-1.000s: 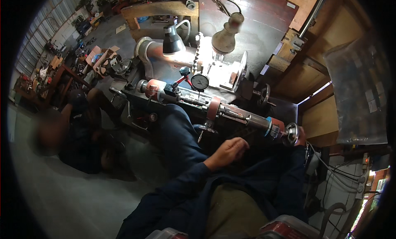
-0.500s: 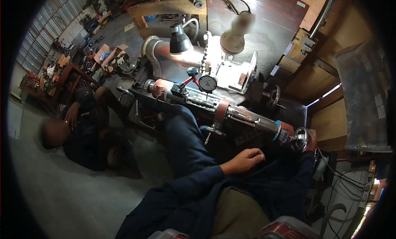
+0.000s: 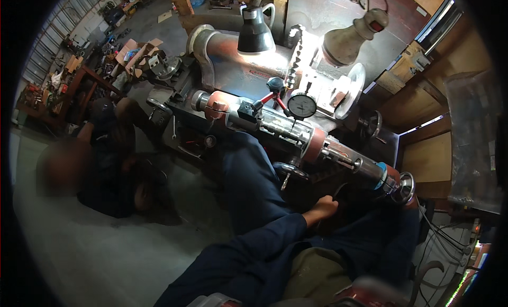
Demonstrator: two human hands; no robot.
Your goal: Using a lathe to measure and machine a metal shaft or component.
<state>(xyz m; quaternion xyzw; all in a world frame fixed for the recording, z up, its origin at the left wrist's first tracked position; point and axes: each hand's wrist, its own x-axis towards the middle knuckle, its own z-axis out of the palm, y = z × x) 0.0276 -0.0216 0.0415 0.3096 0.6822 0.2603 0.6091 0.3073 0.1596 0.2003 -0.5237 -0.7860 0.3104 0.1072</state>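
Note:
My left hand (image 3: pixel 321 207) is closed in a fist in front of the machine, near my lap. A thin curved line shows just beyond its fingers; whether the fist holds it I cannot make out. Dim and partly hidden, my right hand (image 3: pixel 411 201) is at the lower rim of the shiny handwheel (image 3: pixel 406 186) on the machine's right end. Left of this wheel runs a metal cylinder (image 3: pixel 365 168) with a blue band. A round dial gauge (image 3: pixel 302 106) stands over the bed on a red-armed holder (image 3: pixel 273 98). A smaller handwheel (image 3: pixel 290 171) sits below the red collar (image 3: pixel 316 144).
A black lamp (image 3: pixel 255 34) and a beige lamp (image 3: pixel 346 39) hang over the machine. At left another person (image 3: pixel 108 174) sits low beside it. Cables (image 3: pixel 436 227) hang at the right, by a wooden wall. Boxes and parts (image 3: pixel 135 55) crowd the far left.
The view has shifted, so the machine appears farther right and larger. My left hand has curled into a fist. My right hand has moved from the wheel's right side to its lower rim.

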